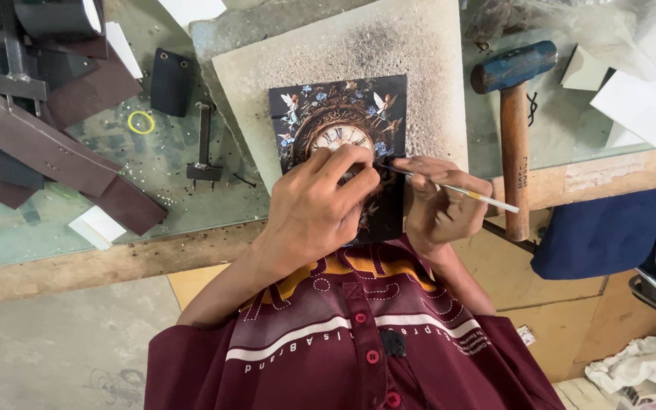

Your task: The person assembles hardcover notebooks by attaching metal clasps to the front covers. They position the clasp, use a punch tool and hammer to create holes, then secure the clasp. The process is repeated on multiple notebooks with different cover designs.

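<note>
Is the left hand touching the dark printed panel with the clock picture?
Touching. The head view shows the left hand resting flat on the dark printed panel, its fingers covering the clock picture's lower part.

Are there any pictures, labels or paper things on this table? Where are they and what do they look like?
Printed panel: on the grey slab under both hands; dark rectangle showing a round golden clock, fairies, blue flowers.
Printed mark on the hammer handle: small, dark; hammer lies right, blue head, brown handle.
White sheets: top right corner, plain.
White block: lower left, plain.
No screens or signs.
</note>
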